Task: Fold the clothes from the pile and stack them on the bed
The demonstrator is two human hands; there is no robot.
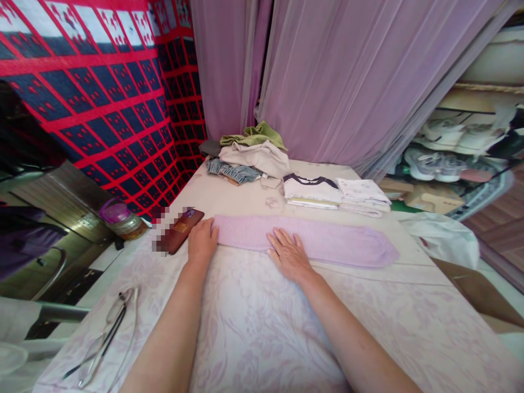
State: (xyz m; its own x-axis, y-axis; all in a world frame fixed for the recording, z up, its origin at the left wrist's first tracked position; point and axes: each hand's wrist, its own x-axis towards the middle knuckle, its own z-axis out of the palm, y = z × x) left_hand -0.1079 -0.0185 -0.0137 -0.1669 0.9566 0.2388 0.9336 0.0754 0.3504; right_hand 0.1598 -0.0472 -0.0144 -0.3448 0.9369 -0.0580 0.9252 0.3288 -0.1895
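Note:
A lilac knitted garment (245, 232), folded into a long narrow strip, lies flat across the table. At its left end rests my left hand (202, 240), fingers stretched out along the edge. My right hand (290, 254) lies flat on the near side of the strip around its middle, fingers spread. Neither hand grips the cloth. Just left of my left hand is a dark red phone (182, 232), partly blurred out by blocky pixels.
Behind the strip sit folded shirts (311, 191), a second folded pile (364, 195) and a loose heap of clothes (254, 155). Eyeglasses (107, 333) and a white cable lie at the front left. A purple-lidded jar (123, 218) stands left of the table; shoes (434, 164) fill a rack at right.

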